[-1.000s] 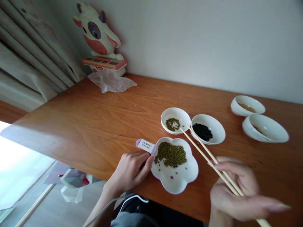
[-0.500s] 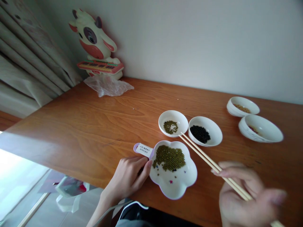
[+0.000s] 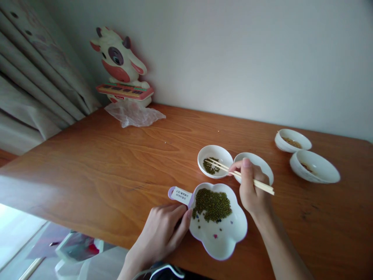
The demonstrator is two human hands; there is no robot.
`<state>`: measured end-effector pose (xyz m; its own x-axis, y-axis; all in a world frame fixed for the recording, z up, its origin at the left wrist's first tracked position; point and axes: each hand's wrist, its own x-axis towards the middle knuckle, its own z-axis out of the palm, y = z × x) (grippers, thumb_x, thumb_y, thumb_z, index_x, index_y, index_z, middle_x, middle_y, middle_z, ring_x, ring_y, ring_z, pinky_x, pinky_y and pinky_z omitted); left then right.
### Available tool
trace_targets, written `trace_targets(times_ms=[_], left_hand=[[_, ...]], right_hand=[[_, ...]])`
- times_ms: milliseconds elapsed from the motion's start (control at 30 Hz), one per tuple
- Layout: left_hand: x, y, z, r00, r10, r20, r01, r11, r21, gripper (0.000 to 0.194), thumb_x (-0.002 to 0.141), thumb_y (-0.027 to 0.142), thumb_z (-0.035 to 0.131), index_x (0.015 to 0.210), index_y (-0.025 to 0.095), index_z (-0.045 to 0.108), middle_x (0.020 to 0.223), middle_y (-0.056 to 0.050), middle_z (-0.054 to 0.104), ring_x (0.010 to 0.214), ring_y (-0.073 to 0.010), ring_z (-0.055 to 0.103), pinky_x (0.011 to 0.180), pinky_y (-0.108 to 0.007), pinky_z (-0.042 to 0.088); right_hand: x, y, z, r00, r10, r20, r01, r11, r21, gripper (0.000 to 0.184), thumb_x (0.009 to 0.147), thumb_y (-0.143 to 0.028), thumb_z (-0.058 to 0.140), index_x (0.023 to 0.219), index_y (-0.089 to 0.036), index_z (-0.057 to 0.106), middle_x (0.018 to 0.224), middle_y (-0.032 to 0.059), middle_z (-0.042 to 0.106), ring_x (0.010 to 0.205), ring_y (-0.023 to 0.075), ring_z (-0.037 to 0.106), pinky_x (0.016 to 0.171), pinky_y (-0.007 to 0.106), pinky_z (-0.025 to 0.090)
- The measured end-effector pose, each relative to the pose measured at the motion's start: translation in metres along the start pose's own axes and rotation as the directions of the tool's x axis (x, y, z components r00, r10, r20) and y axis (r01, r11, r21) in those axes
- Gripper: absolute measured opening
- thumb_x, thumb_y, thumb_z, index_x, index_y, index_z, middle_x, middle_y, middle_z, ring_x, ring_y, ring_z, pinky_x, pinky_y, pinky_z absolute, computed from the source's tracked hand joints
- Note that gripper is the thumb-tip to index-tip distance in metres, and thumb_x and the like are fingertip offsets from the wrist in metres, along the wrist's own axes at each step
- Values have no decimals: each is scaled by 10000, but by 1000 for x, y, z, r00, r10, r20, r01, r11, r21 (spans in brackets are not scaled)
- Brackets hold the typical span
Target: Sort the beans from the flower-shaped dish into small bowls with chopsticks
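My left hand (image 3: 166, 227) is closed on the rim of a flower-shaped dish (image 3: 224, 247) with a lilac edge, beside its labelled handle (image 3: 180, 195). Mung beans (image 3: 214, 205) lie heaped in the dish's far part. A pair of chopsticks (image 3: 262, 186) is gripped in my right hand (image 3: 253, 186). Their tips reach into a small white bowl (image 3: 224, 152), among the mung beans (image 3: 209, 168) in it; whether a bean is pinched I cannot tell. Behind my right hand stands a second white bowl (image 3: 262, 163), its contents hidden by the hand.
Two more white bowls, a far one (image 3: 300, 139) and a nearer one (image 3: 323, 169), stand at the right with small contents. A cow-shaped toy keyboard (image 3: 125, 91) and a crumpled plastic bag (image 3: 136, 116) are at the back left. The table's front edge runs beneath my left wrist.
My right hand has swung left and away from me, bringing the chopstick tips into the small bowl and covering the bowl of black beans. My left hand keeps its hold. The view tilts up slightly.
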<state>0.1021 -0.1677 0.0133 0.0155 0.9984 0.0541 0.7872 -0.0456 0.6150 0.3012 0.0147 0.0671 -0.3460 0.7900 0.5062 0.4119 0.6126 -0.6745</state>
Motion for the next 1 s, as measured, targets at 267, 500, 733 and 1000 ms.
trace_targets(times_ms=[267, 500, 733, 1000], left_hand=[[0, 0, 0, 999, -13, 33, 14, 1000, -19, 335, 1087, 332, 392, 776, 213, 438, 715, -6, 598, 627, -145, 549, 630, -289, 353], [-1, 0, 0, 999, -15, 40, 16, 1000, -22, 348, 1095, 346, 381, 778, 212, 432, 716, 1, 585, 629, -141, 536, 629, -295, 335], [-1, 0, 0, 997, -41, 66, 41, 999, -5, 357, 1106, 348, 358, 786, 210, 438, 738, 3, 587, 665, -138, 552, 656, -286, 341], [-1, -1, 1, 997, -50, 65, 51, 999, -7, 361, 1104, 364, 370, 784, 213, 440, 733, 7, 587, 650, -138, 535, 646, -291, 326]], right_hand=[[2, 3, 5, 1000, -12, 13, 13, 999, -31, 499, 1116, -355, 359, 775, -209, 692, 751, 28, 730, 784, 184, 668, 881, 376, 446], [2, 3, 5, 1000, -10, -2, 10, 1000, -21, 520, 1122, -337, 334, 759, -203, 680, 732, 15, 715, 762, 164, 672, 826, 343, 452], [1, 8, 10, 995, -58, -86, 57, 998, -13, 518, 1118, -314, 336, 755, -199, 688, 715, 25, 709, 743, 170, 663, 802, 354, 473], [-21, 13, -29, 942, -125, -312, 137, 990, 17, 601, 1089, -442, 304, 691, -214, 693, 707, 72, 715, 726, 233, 677, 753, 434, 488]])
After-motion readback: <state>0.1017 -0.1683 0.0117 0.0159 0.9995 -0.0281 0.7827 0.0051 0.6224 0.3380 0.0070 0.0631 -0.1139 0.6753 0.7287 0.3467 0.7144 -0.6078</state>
